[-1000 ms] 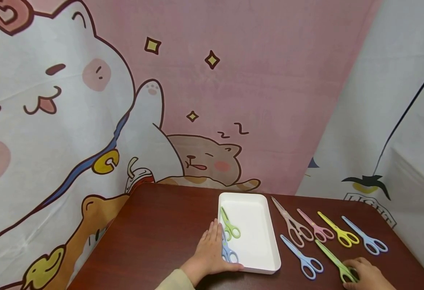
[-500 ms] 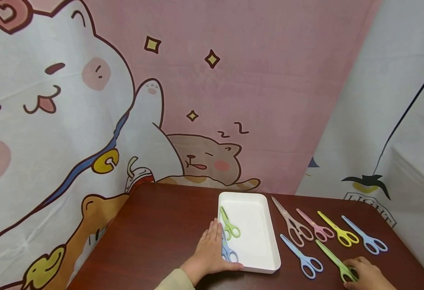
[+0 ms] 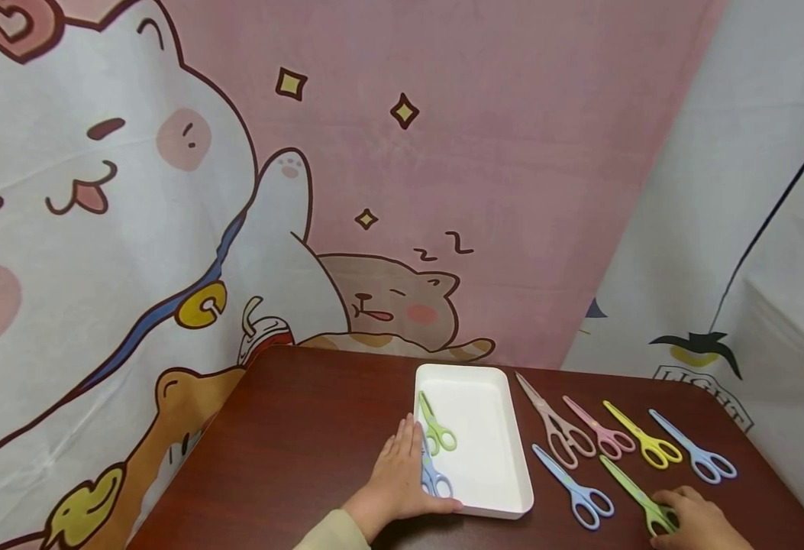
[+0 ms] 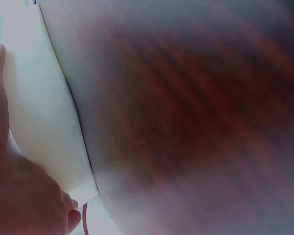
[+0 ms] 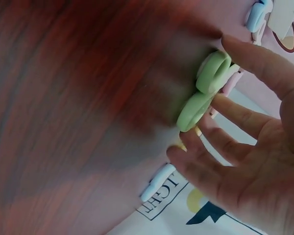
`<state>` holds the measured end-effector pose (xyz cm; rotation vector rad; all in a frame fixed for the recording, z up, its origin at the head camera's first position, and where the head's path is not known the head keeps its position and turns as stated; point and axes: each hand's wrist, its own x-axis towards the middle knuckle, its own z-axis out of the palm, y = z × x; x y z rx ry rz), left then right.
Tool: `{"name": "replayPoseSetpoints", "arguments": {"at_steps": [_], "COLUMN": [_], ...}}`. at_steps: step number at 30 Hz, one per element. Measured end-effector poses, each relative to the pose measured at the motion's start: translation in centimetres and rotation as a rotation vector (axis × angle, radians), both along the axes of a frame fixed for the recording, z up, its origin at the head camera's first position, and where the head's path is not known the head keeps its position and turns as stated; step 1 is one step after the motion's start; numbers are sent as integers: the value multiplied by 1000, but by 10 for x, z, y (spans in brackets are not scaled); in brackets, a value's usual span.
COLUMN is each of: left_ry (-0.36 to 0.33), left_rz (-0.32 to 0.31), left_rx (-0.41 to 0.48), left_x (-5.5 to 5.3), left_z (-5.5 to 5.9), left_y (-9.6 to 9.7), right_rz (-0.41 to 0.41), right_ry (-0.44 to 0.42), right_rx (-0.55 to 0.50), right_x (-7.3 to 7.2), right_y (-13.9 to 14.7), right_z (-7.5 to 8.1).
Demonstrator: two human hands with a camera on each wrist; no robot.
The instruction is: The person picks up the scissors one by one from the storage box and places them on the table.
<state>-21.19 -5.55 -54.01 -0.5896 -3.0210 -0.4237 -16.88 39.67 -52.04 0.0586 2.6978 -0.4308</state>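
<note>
My left hand (image 3: 395,477) rests along the left side of a white tray (image 3: 501,508), fingers straight and thumb across its near edge. Inside the tray lie small green scissors (image 3: 444,440) and light blue scissors (image 3: 436,483), the latter partly hidden by that hand. Over on the right, my right hand (image 3: 697,519) is at the handle loops of green scissors (image 3: 634,490) on the table. In the right wrist view, its thumb and curled fingers (image 5: 201,152) surround the green loops (image 5: 213,73). The blades point away to the far left.
Right of the tray, several scissors lie on the brown table (image 3: 292,428): large pinkish-beige ones (image 3: 554,424), pink ones (image 3: 601,432), yellow ones (image 3: 642,435), blue ones (image 3: 693,449) and nearer blue ones (image 3: 575,489). A cartoon-printed cloth (image 3: 511,168) hangs behind the table.
</note>
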Motion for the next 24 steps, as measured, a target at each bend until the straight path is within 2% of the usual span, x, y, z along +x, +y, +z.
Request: {"name": "replayPoseSetpoints", "arguments": {"at_steps": [5, 10, 14, 21, 24], "left_ry": [-14, -24, -32, -48, -54], "left_rz": [-4, -9, -7, -5, -5], "left_rx": [4, 2, -1, 13, 18], "left_x": [0, 2, 3, 3, 4], "left_z": [3, 8, 11, 12, 12], "left_y": [1, 1, 1, 1, 1], "right_rz": [-26, -31, 0, -7, 21], "right_ry": [14, 66, 132, 207, 262], "right_rx": [26, 37, 51, 46, 33], "right_x": [0, -4, -7, -13, -16], "right_y": [-4, -15, -28, -56, -67], "right_z": [8, 15, 19, 24, 26]}}
